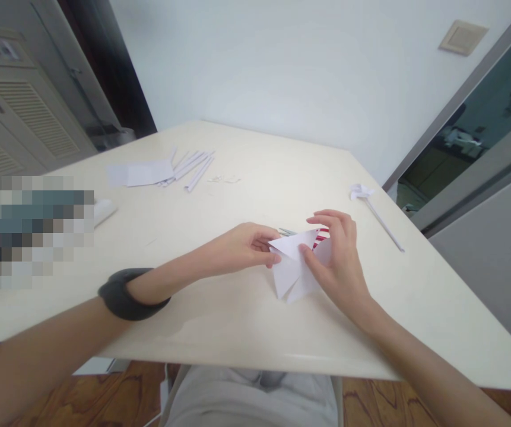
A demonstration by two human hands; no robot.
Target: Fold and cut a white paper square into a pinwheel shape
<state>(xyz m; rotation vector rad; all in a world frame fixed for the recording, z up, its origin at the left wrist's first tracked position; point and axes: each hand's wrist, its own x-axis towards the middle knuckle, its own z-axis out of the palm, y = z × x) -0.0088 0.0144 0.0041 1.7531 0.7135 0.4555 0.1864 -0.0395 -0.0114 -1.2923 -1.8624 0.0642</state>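
A white sheet of paper (287, 274), with slits cut in from its edge and a corner folded over, is held just above the near part of the table. My left hand (255, 244) pinches its left side between thumb and fingers. At the right side, my right hand (339, 255) grips the paper with the thumb on its front face and the other fingers curved above. Partly hidden behind the paper are pointed grey blades (287, 232) and red-striped parts (321, 237), which look like scissors.
On the table (237, 320), a white paper pinwheel (362, 191) on a stick lies at the right. Paper sheets (148, 174), rolled paper sticks (195, 169) and small white bits (225, 178) lie at the back left. A white roll (104, 210) sits by a blurred-out patch.
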